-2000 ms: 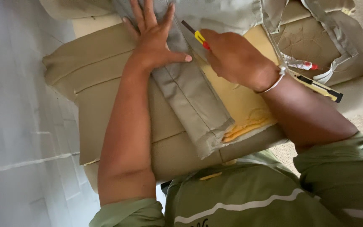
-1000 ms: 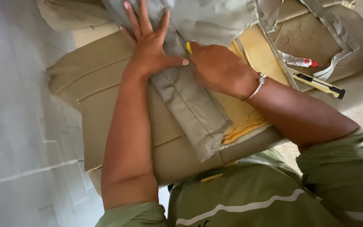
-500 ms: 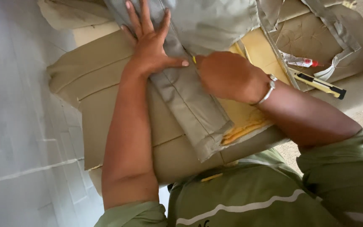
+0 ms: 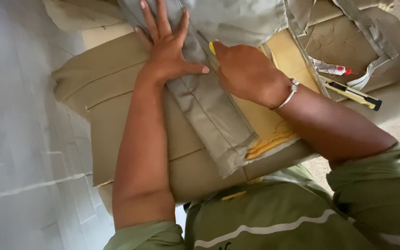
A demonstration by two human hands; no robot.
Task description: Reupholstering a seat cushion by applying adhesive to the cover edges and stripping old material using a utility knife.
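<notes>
A grey-green fabric strip point(image 4: 209, 106) is laid diagonally across a tan cushion cover point(image 4: 116, 102), with yellow foam point(image 4: 274, 125) exposed just to its right. The strip is pressed flat at its far end by the left hand point(image 4: 167, 51), fingers spread wide and nothing clasped. A yellow-tipped tool point(image 4: 208, 44) is held in the closed grip of the right hand point(image 4: 246, 71), its point set on the strip's seam. Farther right, a yellow-and-black utility knife point(image 4: 353, 94) and a small red-capped tube point(image 4: 332, 69) are seen lying apart from both hands.
</notes>
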